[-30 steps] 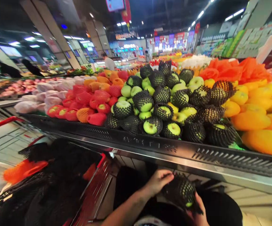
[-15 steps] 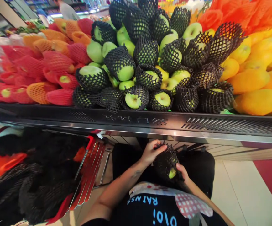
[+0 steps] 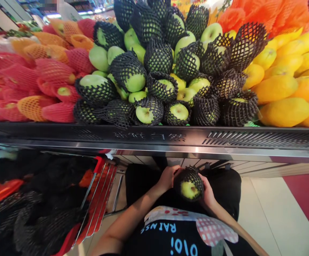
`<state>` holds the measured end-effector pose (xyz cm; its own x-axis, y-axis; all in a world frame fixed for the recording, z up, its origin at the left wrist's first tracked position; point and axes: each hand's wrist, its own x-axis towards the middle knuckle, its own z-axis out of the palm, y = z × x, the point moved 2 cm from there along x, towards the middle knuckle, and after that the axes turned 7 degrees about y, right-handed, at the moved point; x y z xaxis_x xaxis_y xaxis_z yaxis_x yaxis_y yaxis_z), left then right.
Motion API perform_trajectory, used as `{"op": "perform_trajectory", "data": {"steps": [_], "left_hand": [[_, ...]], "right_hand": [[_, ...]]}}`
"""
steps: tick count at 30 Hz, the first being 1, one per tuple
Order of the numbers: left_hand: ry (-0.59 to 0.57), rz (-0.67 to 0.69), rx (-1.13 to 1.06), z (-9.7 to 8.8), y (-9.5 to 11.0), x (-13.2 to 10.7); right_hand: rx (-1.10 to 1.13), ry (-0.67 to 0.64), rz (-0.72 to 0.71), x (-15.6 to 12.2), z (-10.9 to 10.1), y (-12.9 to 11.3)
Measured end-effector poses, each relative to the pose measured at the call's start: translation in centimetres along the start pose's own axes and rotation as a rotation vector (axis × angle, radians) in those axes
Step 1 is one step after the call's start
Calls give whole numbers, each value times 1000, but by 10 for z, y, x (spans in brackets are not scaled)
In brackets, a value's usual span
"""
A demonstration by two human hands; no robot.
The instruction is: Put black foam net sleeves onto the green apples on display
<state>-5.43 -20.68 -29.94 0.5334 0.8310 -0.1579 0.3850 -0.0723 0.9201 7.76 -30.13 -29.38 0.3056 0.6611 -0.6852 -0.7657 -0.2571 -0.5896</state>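
holding: one green apple [image 3: 190, 190] in a black net sleeve [image 3: 192, 173], dimpled end poking out bare toward the person's chest
where it's at: low over the dark trousers [image 3: 225, 188], between the black top [image 3: 154, 243] with pale blue lettering and the front of the fruit stand
left hand [image 3: 169, 177]: grasping the netted fruit from its left side, fingers bent around the mesh near the far end
right hand [image 3: 207, 192]: grasping it too, pressed along the right side, most of the fingers hidden behind the fruit so can't tell exactly how they sit
stand edge: black plastic rim [image 3: 154, 133] with raised characters and slots, shiny metal strip [image 3: 213, 151] right under it
pile in the middle: green apples [image 3: 99, 58], some bare, lots wearing the same kind of black mesh
left of that: fruit in red nets [image 3: 81, 59], a few in orange nets [image 3: 31, 106]
right of that: big yellow fruit [image 3: 285, 111] with no nets on, bright orange-red wrapping [image 3: 266, 16] heaped behind
cart: red-and-wire shopping cart [image 3: 98, 202] by the left arm, stuffed with loose black nets [image 3: 37, 177] plus some orange netting [image 3: 3, 192]
floor: pale tiles [image 3: 261, 199] and a dark red patch [image 3: 308, 199] off to the right
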Motion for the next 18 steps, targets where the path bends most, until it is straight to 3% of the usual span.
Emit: {"op": "perform_trajectory", "data": {"steps": [2, 5, 7, 10, 12, 18], "left_hand": [[-41, 19, 46, -1, -1, 2], [55, 79, 2, -14, 0, 1], [61, 200, -94, -26, 4, -4], [-175, 390, -150, -31, 11, -17], [-283, 392, -144, -25, 10, -24], [-39, 246, -501, 10, -19, -19]], "right_hand": [[-6, 21, 12, 1, 3, -2], [-11, 43, 25, 1, 4, -7], [-8, 44, 27, 2, 2, -10], [-3, 69, 26, 8, -6, -11], [-1, 88, 36, 12, -9, -10], [3, 30, 73, 1, 10, -18]]}}
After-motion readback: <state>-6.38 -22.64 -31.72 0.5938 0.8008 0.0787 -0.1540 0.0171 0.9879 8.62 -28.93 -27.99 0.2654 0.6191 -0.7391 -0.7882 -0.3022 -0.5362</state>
